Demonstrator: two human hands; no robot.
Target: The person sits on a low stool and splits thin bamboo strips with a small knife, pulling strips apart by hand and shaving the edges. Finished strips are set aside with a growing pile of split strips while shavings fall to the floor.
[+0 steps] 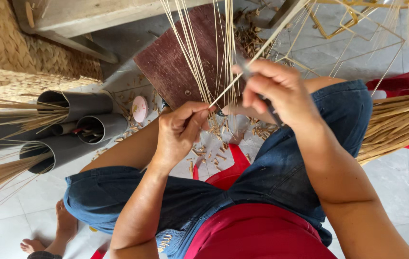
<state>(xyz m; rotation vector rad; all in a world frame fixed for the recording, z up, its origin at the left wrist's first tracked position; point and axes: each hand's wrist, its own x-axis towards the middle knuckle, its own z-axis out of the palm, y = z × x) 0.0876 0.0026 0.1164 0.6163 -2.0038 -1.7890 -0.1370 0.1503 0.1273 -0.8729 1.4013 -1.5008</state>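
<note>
Fingers of the left hand pinch the lower end of a thin pale strip, while the right hand is closed on a slim dark tool held against that strip, so the step looks like trimming or splitting it. The next stroke probably calls for a steady pinch and a short pull along the strip, away from the left fingertips. Room is tight: upright strips stand just ahead, the brown board lies behind them, and grey tubes sit well left.
</note>
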